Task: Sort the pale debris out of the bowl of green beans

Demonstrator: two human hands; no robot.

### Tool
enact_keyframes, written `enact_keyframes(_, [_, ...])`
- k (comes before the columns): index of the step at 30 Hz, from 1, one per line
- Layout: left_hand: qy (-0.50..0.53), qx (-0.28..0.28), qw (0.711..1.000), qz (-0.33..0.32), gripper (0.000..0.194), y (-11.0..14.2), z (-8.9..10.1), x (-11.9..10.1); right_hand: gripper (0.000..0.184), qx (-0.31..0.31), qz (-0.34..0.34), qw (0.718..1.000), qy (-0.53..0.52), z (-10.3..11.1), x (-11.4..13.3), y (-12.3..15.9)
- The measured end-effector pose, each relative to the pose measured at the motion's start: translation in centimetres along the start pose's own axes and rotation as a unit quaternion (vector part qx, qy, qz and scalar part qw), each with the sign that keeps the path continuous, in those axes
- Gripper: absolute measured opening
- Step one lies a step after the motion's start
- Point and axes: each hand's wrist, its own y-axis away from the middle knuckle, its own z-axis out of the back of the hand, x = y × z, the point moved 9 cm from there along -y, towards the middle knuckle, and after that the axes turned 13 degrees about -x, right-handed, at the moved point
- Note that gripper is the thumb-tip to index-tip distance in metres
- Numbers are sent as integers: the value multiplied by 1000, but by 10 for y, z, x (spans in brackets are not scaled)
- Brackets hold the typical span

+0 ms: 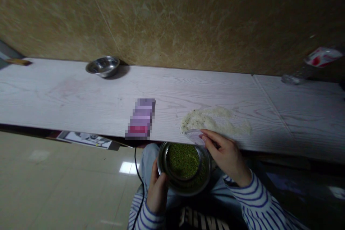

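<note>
My left hand [157, 190] grips the near left rim of a steel bowl [206, 172] at my lap, just below the table edge. Green beans, which look like mung beans [183, 160], fill much of it. Between the thumb and fingers of my right hand [225, 154] is a clear, half-round plastic protractor [195, 136], held low at the table's front edge above the bowl. Its curved edge is beside a spread of white rice [215, 120] on the tabletop. Small dark specks are mixed into the rice, mostly on its left side.
A white wood-grain table [81, 90] runs along a marbled wall. An empty steel bowl [104, 66] stands near the wall, and a blurred-out phone-like object [141, 118] lies left of the rice. At the far right is a clear plastic bottle [309, 66]. A black cable [138, 174] hangs beside my leg.
</note>
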Motion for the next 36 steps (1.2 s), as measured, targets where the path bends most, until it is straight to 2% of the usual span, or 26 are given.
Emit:
enact_keyframes(7, [16, 5, 1000, 12, 59, 0, -2, 3, 29, -18, -45, 999, 10, 13, -20, -4])
enact_keyframes(12, [16, -10, 1000, 5, 54, 0, 3, -1, 28, -4, -26, 1000, 2, 6, -12, -4])
enact_keyframes(19, [58, 13, 998, 9, 56, 2, -1, -3, 27, 10, -2, 1000, -3, 2, -1, -3])
enact_keyframes(36, [52, -2, 998, 26, 63, 2, 1, -2, 28, 10, -4, 1000, -8, -2, -4, -8])
